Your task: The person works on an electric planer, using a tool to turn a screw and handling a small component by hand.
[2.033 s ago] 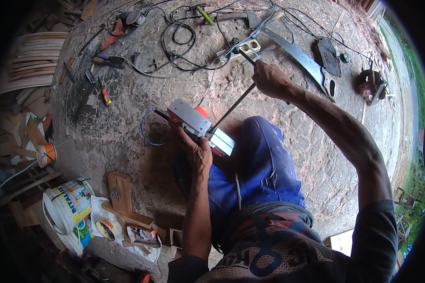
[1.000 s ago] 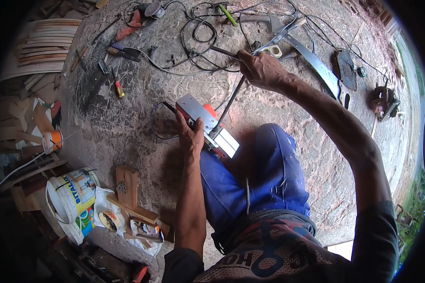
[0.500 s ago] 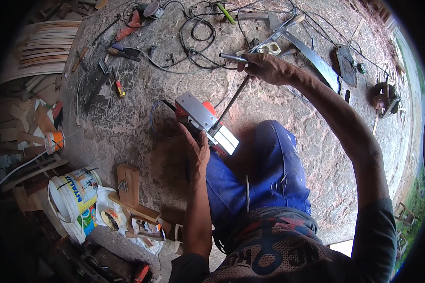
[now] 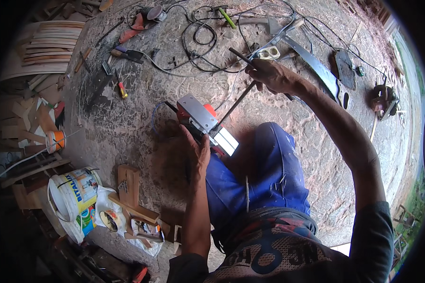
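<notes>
- Head view, looking down: a person sat on a rough floor (image 4: 231, 89) in blue trousers (image 4: 278, 160), with a red power planer (image 4: 193, 111) at the left leg, its flat metal base facing up. What bore its weight from below could not be told.
- The left hand (image 4: 198, 148) was partly curled around the planer's near side, the thumb by its edge; the fingertips underneath were hidden.
- The right hand (image 4: 275, 75), farther off and to the right, was closed around the crossbar of a long T-handled wrench (image 4: 236, 105), whose shaft slanted down to the planer's middle.
- Beyond lay a handsaw (image 4: 312, 63) to the right and a screwdriver (image 4: 122, 89) to the left.
- The step in hand seemed to be working a fastener near the blade slot. The next move appeared to call for a steady planer, a well-seated wrench tip and an even twist of the crossbar.
</notes>
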The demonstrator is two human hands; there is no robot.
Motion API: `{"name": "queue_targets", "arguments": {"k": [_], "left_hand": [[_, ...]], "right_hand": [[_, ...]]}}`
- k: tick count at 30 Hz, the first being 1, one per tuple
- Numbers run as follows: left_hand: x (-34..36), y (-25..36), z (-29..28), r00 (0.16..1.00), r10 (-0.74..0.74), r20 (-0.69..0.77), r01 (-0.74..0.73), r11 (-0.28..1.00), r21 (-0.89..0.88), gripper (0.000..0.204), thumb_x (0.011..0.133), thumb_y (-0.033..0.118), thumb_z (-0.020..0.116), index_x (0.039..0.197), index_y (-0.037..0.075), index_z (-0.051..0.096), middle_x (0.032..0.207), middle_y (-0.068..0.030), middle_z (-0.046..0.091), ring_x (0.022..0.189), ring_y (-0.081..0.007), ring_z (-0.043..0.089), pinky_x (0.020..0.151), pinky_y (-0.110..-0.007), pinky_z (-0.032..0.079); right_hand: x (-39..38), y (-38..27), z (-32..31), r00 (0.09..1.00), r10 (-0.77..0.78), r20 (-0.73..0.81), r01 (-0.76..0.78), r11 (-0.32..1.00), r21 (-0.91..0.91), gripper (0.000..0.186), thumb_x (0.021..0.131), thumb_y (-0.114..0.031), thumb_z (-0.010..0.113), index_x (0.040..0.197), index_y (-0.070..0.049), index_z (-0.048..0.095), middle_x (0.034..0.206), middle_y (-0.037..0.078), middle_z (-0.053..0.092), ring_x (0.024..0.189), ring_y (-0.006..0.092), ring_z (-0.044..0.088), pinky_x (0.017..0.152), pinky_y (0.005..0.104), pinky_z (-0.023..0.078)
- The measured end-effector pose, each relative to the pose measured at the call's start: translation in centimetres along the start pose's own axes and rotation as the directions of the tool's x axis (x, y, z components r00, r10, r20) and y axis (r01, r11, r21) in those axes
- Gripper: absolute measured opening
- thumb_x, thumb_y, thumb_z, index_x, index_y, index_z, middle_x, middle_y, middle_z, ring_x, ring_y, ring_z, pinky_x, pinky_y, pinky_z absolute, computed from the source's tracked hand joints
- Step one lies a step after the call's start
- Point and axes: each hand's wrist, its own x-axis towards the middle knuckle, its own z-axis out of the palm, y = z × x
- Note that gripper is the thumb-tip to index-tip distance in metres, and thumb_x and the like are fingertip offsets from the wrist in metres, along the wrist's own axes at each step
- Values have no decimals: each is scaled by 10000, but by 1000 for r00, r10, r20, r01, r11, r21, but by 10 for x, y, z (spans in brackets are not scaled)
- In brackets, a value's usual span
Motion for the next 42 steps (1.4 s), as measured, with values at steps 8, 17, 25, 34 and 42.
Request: {"name": "queue_targets", "arguments": {"k": [8, 17, 25, 34, 42], "left_hand": [[30, -11, 17, 982, 22, -187, -61, 977, -207, 783, 967, 323, 553, 1532, 3, 115, 1530, -305, 240, 1402, -425, 310, 1155, -435, 292], [54, -12, 21, 967, 33, -252, -99, 963, -252, 694, 939, 210, 593, 1518, 63, 240, 1471, -290, 331, 1345, -420, 378, 1093, -470, 364], [52, -10, 23, 956, 90, -279, -170, 946, -277, 664, 945, 161, 571, 1520, 67, 251, 1448, -257, 368, 1308, -397, 413, 1090, -452, 364], [54, -11, 20, 980, 67, -189, -124, 945, -304, 608, 987, 213, 512, 1517, 57, 256, 1552, -236, 250, 1431, -378, 269, 1174, -441, 253], [55, -12, 17, 985, 90, -146, -128, 951, -280, 591, 995, 222, 508, 1504, 33, 277, 1575, -223, 213, 1463, -360, 211, 1197, -426, 220]], "right_hand": [[-24, -5, 14, 985, -40, -166, 45, 999, 30, 342, 1000, -333, 458, 961, -8, 556, 675, 90, 612, 624, 184, 651, 579, 350, 488], [-24, -8, 21, 986, 79, -144, -63, 991, 116, 381, 992, -369, 483, 1038, -3, 576, 673, 89, 610, 643, 180, 616, 632, 345, 470], [-24, -4, 21, 962, 270, -30, -240, 898, 369, 311, 1006, -344, 490, 964, -45, 566, 686, 67, 603, 476, 67, 475, 421, 256, 356], [-4, -3, 38, 789, -515, -336, 293, 795, -531, 201, 930, -220, 579, 891, -30, 528, 651, 183, 604, 505, 375, 578, 471, 453, 468], [0, 9, 38, 860, -400, -318, 147, 790, -595, 133, 892, -106, 584, 888, -19, 484, 568, 155, 547, 504, 341, 598, 455, 438, 445]]}}
